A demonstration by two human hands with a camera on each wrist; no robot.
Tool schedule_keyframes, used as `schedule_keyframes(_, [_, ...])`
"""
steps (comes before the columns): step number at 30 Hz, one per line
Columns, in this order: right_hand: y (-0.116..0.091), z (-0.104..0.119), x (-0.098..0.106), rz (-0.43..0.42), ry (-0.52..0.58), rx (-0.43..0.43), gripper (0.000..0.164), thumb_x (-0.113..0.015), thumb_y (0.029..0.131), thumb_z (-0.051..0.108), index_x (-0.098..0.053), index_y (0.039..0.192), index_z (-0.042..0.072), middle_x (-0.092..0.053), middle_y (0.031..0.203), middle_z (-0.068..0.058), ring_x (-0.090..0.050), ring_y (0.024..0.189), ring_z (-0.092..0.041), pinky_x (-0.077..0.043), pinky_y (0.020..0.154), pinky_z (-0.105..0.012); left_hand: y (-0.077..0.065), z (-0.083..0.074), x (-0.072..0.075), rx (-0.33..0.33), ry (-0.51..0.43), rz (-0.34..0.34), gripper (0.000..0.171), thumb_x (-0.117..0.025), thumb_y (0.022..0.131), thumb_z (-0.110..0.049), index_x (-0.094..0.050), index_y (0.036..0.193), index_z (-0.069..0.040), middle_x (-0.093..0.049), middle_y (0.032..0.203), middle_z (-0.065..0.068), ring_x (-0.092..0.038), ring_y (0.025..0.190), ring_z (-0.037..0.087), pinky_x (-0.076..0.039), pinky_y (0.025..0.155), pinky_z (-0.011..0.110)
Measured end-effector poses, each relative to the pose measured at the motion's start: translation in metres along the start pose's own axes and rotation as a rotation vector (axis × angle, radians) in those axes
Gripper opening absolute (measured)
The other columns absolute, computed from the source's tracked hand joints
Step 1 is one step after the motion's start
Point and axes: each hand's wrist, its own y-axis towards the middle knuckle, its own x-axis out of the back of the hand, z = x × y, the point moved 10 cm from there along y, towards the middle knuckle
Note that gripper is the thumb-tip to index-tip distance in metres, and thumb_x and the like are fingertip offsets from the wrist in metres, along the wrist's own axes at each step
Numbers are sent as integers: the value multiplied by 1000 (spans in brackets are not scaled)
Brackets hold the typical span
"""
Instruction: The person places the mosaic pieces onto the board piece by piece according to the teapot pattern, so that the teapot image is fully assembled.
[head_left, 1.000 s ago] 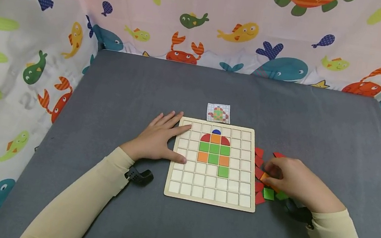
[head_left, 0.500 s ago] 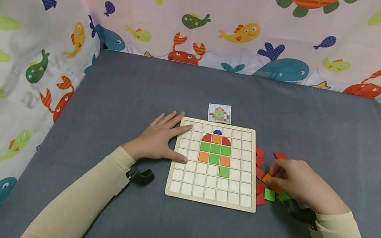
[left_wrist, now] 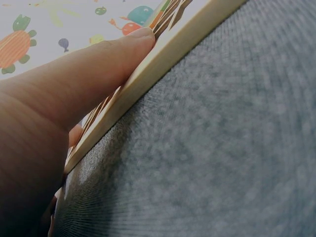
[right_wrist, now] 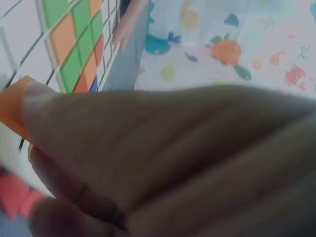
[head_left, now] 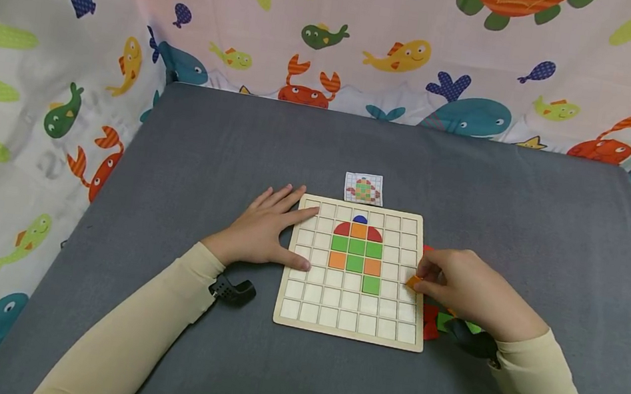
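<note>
My right hand [head_left: 468,291] pinches an orange square tile [head_left: 414,283] between thumb and fingers, over the right edge of the wooden grid board [head_left: 347,337]. In the right wrist view the orange tile [right_wrist: 15,106] sticks out past the thumb, beside the board's cells. My left hand [head_left: 263,227] lies spread on the board's left edge, and its thumb [left_wrist: 118,54] rests on the rim in the left wrist view. Set in the board are several green squares [head_left: 356,246], orange squares [head_left: 337,260], two dark red quarter-rounds [head_left: 342,229] and a blue half-round [head_left: 360,219].
A small printed card [head_left: 364,189] with a coloured grid pattern lies just beyond the board. Loose red tiles [head_left: 430,322] and green tiles [head_left: 444,321] lie right of the board, partly hidden under my right hand. A grey cloth [head_left: 225,151] covers the table.
My right hand has moved left from the loose tile pile to the board's right edge, carrying an orange tile. My left hand has stayed in place on the board.
</note>
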Motion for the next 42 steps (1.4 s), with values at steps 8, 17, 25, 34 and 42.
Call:
schedule_keyframes(8, [19, 29, -8, -5, -77, 95, 16, -83, 91, 12, -70, 84, 18, -63, 77, 9, -52, 67, -9, -45, 58, -27, 0, 1, 0, -9, -7, -2, 111, -72, 78, -83, -27, 168, -36, -3, 178, 2, 4, 164, 24, 7, 130, 52])
schedule_keyframes(17, [36, 62, -13, -26, -133, 178, 17, -83, 90, 10, -70, 83, 20, -65, 79, 11, -55, 71, -9, -47, 63, -28, 2, 1, 0, -9, 0, -1, 111, -70, 77, -85, -27, 168, -37, -2, 178, 0, 5, 164, 22, 7, 130, 51])
schedule_keyframes(25, [46, 70, -29, -50, -71, 248, 16, -84, 91, 12, -72, 84, 21, -64, 79, 14, -55, 71, -6, -49, 66, -27, 1, 2, -1, 1, 5, 0, 111, -70, 77, -86, -27, 167, -38, -2, 178, -1, 5, 164, 22, 8, 130, 51])
schedule_keyframes(34, [49, 68, -42, -2, -14, 254, 15, -84, 91, 13, -73, 85, 21, -64, 79, 15, -55, 69, -5, -50, 65, -26, 1, 2, -1, -2, 3, 0, 110, -69, 78, -86, -27, 167, -38, -2, 178, 0, 5, 164, 22, 8, 130, 50])
schedule_keyframes(42, [51, 66, -49, 25, -26, 279, 14, -82, 93, 12, -74, 87, 21, -65, 82, 14, -56, 72, -5, -50, 68, -27, 0, 1, -1, 5, -3, 0, 111, -69, 77, -86, -27, 167, -37, -2, 178, 0, 5, 164, 23, 8, 130, 51])
